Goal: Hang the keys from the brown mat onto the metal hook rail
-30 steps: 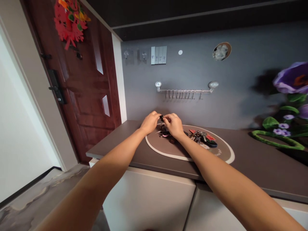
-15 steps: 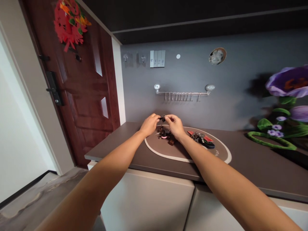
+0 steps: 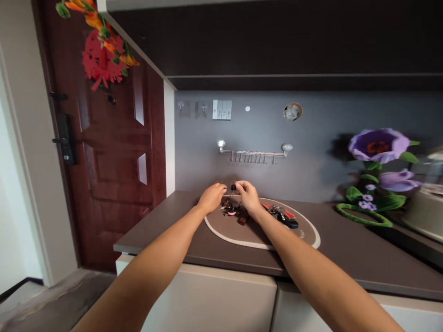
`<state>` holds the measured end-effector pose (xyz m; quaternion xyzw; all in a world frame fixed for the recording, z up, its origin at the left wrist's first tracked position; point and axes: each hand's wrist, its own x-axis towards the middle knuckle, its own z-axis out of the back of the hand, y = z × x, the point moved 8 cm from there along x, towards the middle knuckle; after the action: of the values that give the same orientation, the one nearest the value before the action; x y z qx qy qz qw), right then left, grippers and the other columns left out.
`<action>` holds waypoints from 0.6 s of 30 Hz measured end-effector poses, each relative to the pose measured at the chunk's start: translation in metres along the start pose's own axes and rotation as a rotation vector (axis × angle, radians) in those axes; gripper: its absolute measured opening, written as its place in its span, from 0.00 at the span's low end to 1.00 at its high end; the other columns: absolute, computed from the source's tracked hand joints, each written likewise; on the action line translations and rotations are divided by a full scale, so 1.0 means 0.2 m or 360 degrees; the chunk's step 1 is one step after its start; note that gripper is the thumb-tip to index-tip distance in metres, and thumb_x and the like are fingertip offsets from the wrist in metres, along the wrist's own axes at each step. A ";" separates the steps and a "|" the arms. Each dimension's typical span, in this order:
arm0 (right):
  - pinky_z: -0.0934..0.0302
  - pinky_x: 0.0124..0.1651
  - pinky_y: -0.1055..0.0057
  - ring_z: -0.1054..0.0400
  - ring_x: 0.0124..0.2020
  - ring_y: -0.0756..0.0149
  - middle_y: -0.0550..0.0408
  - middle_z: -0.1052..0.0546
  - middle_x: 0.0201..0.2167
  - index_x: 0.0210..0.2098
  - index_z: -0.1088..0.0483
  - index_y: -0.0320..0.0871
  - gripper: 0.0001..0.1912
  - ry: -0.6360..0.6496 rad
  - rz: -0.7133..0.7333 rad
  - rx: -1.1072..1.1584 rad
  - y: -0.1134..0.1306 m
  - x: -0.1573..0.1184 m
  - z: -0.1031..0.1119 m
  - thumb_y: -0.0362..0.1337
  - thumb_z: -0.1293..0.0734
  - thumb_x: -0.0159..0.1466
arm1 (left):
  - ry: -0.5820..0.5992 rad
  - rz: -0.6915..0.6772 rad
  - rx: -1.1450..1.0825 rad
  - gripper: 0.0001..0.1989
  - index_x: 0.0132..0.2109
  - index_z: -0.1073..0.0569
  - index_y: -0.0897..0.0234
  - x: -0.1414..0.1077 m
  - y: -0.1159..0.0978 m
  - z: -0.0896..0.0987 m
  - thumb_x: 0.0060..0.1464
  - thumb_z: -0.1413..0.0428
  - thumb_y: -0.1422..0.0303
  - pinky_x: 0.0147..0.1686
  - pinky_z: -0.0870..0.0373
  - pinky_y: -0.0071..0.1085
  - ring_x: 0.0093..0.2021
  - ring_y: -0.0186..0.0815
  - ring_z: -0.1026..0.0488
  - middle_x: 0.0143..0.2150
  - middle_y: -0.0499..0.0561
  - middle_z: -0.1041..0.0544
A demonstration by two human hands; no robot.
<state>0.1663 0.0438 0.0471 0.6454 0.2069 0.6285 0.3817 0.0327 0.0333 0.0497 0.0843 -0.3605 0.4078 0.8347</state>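
Observation:
My right hand point(image 3: 249, 196) pinches a small bunch of keys point(image 3: 233, 187) with dark heads by its ring, hanging over the mat. Just left of the keys is my left hand point(image 3: 212, 198), a small gap away; its fingers are curled together, and what they hold, if anything, is hidden. Below both hands lies a pile of keys point(image 3: 231, 206) with a pink piece and a brown block point(image 3: 242, 221). A second pile of keys point(image 3: 278, 213), with red tags and a black fob, lies right of my right wrist, on the brown oval mat point(image 3: 221, 233) with a pale border.
A hook rail point(image 3: 254, 153) is fixed to the grey wall above the mat, under a dark cabinet point(image 3: 263, 46). Purple artificial flowers point(image 3: 379, 146) stand on the counter point(image 3: 349, 246) at right. A dark red door point(image 3: 114, 184) is at left.
My left hand has moved slightly away from the keys, which now hang from my right hand. The view has shifted, showing more of the overhead cabinet and the counter's right side.

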 end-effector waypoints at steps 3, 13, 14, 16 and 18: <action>0.41 0.34 0.71 0.37 0.28 0.70 0.55 0.29 0.27 0.30 0.33 0.39 0.17 -0.0071 -0.0068 0.0069 0.01 0.01 0.02 0.48 0.37 0.51 | 0.0014 0.0043 0.0001 0.14 0.44 0.32 0.63 0.00 0.02 -0.02 0.58 0.60 0.68 0.42 0.38 0.29 0.42 0.34 0.32 0.40 0.52 0.28; 0.41 0.25 0.77 0.38 0.23 0.74 0.56 0.29 0.24 0.27 0.33 0.39 0.08 -0.0235 -0.0179 0.0171 0.13 0.28 -0.01 0.39 0.38 0.52 | 0.0124 0.0009 0.0092 0.14 0.37 0.30 0.63 0.00 0.02 -0.05 0.57 0.60 0.70 0.39 0.38 0.29 0.39 0.35 0.31 0.37 0.52 0.26; 0.42 0.24 0.78 0.39 0.22 0.75 0.56 0.29 0.24 0.27 0.33 0.39 0.07 -0.0268 -0.0205 0.0164 0.13 0.31 -0.01 0.37 0.38 0.53 | 0.0128 -0.0003 0.0100 0.13 0.36 0.30 0.63 0.00 0.02 -0.05 0.57 0.60 0.70 0.39 0.38 0.29 0.39 0.35 0.31 0.37 0.52 0.26; 0.43 0.23 0.79 0.39 0.21 0.75 0.56 0.29 0.22 0.26 0.33 0.39 0.06 -0.0322 -0.0253 0.0136 0.13 0.36 -0.02 0.35 0.39 0.53 | 0.0131 -0.0023 0.0116 0.14 0.36 0.30 0.63 0.00 0.02 -0.05 0.56 0.60 0.70 0.39 0.38 0.29 0.39 0.35 0.31 0.37 0.52 0.26; 0.43 0.21 0.79 0.39 0.20 0.75 0.56 0.29 0.22 0.25 0.33 0.38 0.05 -0.0375 -0.0303 0.0103 0.12 0.40 -0.02 0.34 0.39 0.53 | 0.0135 -0.0031 0.0129 0.14 0.36 0.30 0.63 -0.01 0.01 -0.05 0.57 0.60 0.70 0.38 0.38 0.29 0.39 0.35 0.31 0.36 0.52 0.26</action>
<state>0.1673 0.0887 0.1173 0.7041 0.2412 0.5025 0.4400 0.0355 0.0390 0.0412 0.1041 -0.3070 0.4173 0.8490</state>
